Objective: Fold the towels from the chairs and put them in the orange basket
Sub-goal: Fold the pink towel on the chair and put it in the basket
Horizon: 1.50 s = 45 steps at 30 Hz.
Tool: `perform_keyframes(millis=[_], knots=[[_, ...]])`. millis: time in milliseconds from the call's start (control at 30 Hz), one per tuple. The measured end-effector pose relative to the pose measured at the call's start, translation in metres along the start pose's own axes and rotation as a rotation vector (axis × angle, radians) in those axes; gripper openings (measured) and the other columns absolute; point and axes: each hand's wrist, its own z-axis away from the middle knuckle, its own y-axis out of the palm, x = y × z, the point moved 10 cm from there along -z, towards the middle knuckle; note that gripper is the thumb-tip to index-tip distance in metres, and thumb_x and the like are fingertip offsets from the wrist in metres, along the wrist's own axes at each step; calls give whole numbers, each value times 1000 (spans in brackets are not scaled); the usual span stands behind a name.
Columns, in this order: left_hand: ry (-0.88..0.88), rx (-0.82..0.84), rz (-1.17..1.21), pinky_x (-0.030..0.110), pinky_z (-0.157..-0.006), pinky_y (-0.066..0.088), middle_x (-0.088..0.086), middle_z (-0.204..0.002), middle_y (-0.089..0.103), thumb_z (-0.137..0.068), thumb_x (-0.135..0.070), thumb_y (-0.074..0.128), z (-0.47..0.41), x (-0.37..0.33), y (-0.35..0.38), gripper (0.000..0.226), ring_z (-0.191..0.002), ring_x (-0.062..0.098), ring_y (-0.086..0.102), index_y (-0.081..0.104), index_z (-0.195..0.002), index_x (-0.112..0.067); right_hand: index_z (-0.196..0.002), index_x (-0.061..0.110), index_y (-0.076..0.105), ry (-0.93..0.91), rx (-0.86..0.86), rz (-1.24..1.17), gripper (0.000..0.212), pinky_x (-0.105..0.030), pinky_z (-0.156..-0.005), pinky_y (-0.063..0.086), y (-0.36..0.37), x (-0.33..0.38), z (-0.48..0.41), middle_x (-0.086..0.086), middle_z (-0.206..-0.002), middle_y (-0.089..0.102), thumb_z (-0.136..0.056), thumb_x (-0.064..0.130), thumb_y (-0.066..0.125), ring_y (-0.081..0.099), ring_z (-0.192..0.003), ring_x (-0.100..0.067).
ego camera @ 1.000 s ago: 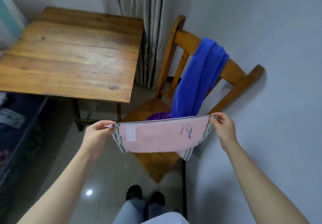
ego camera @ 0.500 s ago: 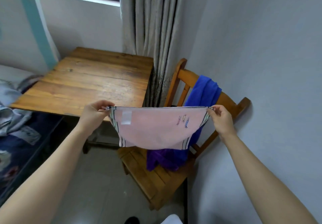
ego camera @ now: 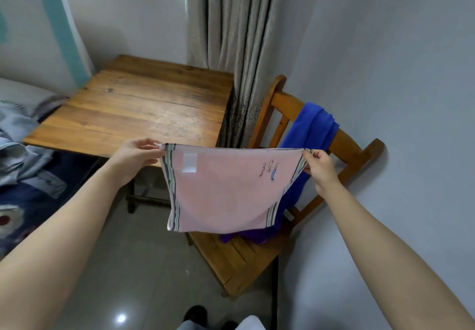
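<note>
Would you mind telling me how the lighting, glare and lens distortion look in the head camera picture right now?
Head view: soft, even daylight, no hard shadows; one small bright glare spot on the floor tiles; wide-angle lens bends the curtain and stretches the forearms at the lower corners; the pink towel held between left hand and right hand is sharp.
</note>
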Motion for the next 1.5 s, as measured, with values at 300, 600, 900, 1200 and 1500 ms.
perform_keyframes(millis=[300,600,900,1200,1500], knots=[[28,-6,-7,19,-65,53,-4,-62,71,-84,3,60,-12,10,-1,16,-59,7,65,58,-81,-13,-104,13,50,-40,6,105,17,-22,-68,50,11,-2,-19,-4,-99,60,-96,28,47,60,-90,-14],[-38,-75,-2,30,-86,45,3,-86,64,-84,-8,64,-51,9,6,8,-88,17,60,64,-81,-15,-107,10,51,13,-72,-46,16,-26,-76,52,20,9,-53,2,-87,60,-94,19,53,61,-82,-10],[-11,64,121,22,-73,55,-3,-72,72,-77,-2,65,-5,20,8,23,-72,10,68,75,-67,-20,-89,15,58,25,161,-239,7,-23,-69,52,18,9,-27,-2,-88,62,-92,10,53,61,-81,-12],[-469,142,-156,5,-51,40,-10,-54,65,-80,5,66,65,254,47,17,-52,-3,55,70,-73,-9,-79,14,57,416,175,75,15,-14,-53,49,3,-226,35,-4,-77,59,-86,0,58,57,-66,-13],[-678,-47,-31,24,-65,38,5,-72,59,-86,1,60,77,390,70,19,-73,17,49,64,-75,-13,-91,4,56,489,8,192,9,-19,-62,43,15,-342,50,1,-75,57,-85,3,62,52,-70,-14]])
